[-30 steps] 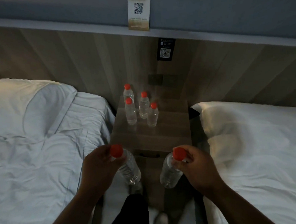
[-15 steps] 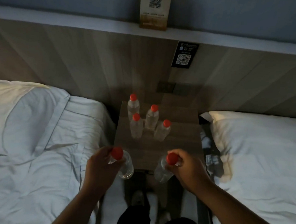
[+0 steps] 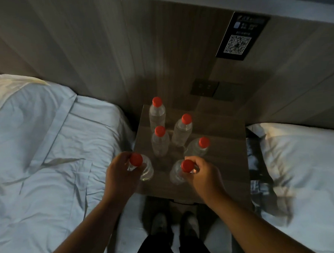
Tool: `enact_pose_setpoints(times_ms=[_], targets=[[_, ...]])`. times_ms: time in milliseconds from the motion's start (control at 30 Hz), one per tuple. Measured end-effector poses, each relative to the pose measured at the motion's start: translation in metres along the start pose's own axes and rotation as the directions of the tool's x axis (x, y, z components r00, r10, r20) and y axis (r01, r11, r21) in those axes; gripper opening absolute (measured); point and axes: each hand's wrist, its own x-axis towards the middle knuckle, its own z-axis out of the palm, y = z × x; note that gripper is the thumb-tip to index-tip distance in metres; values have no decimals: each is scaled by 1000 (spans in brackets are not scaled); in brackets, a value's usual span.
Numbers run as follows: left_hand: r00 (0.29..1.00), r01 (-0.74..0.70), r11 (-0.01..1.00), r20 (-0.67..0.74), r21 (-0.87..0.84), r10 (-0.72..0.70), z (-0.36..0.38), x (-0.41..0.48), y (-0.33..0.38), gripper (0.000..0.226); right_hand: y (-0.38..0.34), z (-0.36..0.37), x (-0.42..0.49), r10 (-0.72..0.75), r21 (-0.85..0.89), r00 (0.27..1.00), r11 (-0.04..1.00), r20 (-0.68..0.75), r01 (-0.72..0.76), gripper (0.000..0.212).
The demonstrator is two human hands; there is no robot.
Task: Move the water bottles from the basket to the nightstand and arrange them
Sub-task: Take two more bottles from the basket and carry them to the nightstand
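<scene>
Several clear water bottles with red caps stand on the wooden nightstand; the back one is nearest the wall, with others in front of it. My left hand grips the neck of a bottle over the nightstand's front left corner. My right hand holds another bottle by its neck over the front middle of the top. Whether either held bottle touches the wood cannot be told. No basket is in view.
A white bed lies to the left and another bed to the right of the nightstand. A wooden headboard wall with a QR sign and sockets rises behind. My feet are on the floor below.
Both hands have carried their bottles forward from in front of the nightstand to over its front part. The camera has moved closer and tilted down.
</scene>
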Motion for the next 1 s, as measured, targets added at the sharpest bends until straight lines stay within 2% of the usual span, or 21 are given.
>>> enact_pose_setpoints(times_ms=[200,400,433,500,533,567,600,633,700,733,767,833,900,967,1000], targets=[[1000,1,1000,-13,-21,-2,22,17,-18,35,14,19,15,0,73,1000,997,22,-1,42],[999,-32,999,-4,-4,32,36,25,-29,35,26,29,21,-45,37,999,998,-24,46,48],[999,-51,999,-2,13,51,37,25,-30,35,30,30,21,-32,1,999,999,4,32,54],[998,-67,998,19,2,67,38,27,-29,39,41,34,21,15,-43,989,999,150,-9,64],[996,-75,997,48,-35,77,39,28,-28,44,41,37,20,51,40,977,997,206,-61,63],[992,-91,994,79,-60,96,40,28,-28,51,41,41,22,46,65,982,996,182,-59,59],[988,-104,992,111,-66,111,41,30,-30,59,43,46,25,103,128,983,984,154,-123,53],[983,-107,992,141,-65,115,43,32,-33,66,47,51,28,126,92,979,986,159,-142,44],[978,-104,993,176,-61,113,46,36,-38,64,46,52,32,225,-41,940,974,256,-221,15],[977,-108,993,177,-57,117,47,38,-40,60,41,52,33,291,-50,928,956,234,-288,10],[978,-117,992,171,-48,123,48,40,-40,57,41,54,40,301,-127,927,952,226,-278,25],[980,-124,992,150,-39,128,48,43,-38,55,45,58,46,207,-97,951,977,231,-189,32],[982,-107,993,147,-55,114,49,48,-37,50,36,60,51,75,-91,985,994,157,-61,19],[981,-109,993,157,-41,114,49,52,-35,44,35,64,54,68,31,997,997,20,-69,11],[979,-111,993,171,-33,115,49,53,-37,45,31,59,54,40,33,999,999,24,-40,7]])
